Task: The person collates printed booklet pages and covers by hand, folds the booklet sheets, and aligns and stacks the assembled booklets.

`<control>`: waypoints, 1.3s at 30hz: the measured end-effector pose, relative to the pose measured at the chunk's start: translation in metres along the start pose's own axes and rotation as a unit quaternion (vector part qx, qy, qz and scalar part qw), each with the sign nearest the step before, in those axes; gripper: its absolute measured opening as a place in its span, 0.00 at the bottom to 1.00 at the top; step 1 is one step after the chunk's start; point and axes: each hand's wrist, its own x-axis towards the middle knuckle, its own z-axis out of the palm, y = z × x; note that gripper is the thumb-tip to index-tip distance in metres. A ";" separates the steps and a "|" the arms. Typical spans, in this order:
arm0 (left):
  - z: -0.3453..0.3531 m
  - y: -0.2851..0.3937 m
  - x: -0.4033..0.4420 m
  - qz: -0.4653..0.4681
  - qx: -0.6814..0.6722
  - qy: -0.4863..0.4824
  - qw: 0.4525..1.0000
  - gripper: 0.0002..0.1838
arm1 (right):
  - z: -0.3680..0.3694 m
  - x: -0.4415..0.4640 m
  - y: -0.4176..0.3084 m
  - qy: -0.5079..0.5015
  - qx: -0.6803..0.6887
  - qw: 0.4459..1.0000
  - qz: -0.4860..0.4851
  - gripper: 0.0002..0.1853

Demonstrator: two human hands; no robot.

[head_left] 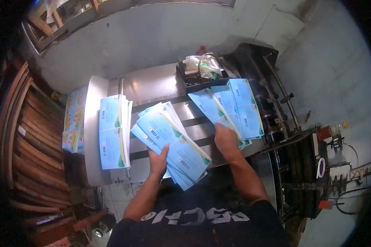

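My left hand point(157, 160) is closed on the near edge of a fanned stack of blue printed sheets point(181, 150), thumb on top, fingers hidden underneath. My right hand point(226, 139) has its fingers curled on the near end of another bunch of printed sheets point(210, 105); its fingertips are partly hidden. Beside that bunch, to the right, lies an overlapping pile of the same sheets point(248, 109). Left of my left hand, a neater upright-lying stack of sheets point(111, 131) rests on the metal table point(148, 82).
Colourful printed sheets point(74, 119) lie beyond the table's curved left edge. A dark tray point(193, 85) with a crumpled plastic bag point(204, 65) stands at the back. Dark machinery point(268, 99) borders the right side. Wooden boards point(39, 144) lean at far left.
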 end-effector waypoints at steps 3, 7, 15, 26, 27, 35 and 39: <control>0.003 0.004 -0.002 0.015 -0.011 0.010 1.000 0.31 | -0.010 -0.014 -0.051 -0.055 0.067 0.996 0.004 0.09; -0.003 0.000 0.001 0.024 -0.093 -0.031 0.995 0.31 | 0.015 -0.043 -0.110 -0.267 0.115 0.920 -0.262 0.25; -0.002 -0.001 0.001 0.007 -0.042 -0.001 0.999 0.30 | 0.016 0.018 0.046 0.005 -0.062 0.991 0.116 0.51; -0.009 -0.011 0.003 0.017 -0.038 0.003 0.999 0.29 | 0.009 0.026 0.048 -0.081 -0.170 0.982 0.031 0.34; -0.010 -0.014 0.005 0.026 -0.025 0.000 0.999 0.29 | 0.007 0.020 0.042 -0.112 -0.160 0.981 -0.004 0.30; -0.005 -0.005 0.001 0.012 -0.067 -0.010 0.998 0.32 | 0.007 -0.038 -0.121 -0.144 0.095 0.951 -0.257 0.28; -0.005 -0.003 0.004 0.007 -0.072 -0.013 0.997 0.31 | 0.010 0.009 0.011 0.003 0.105 0.991 0.084 0.49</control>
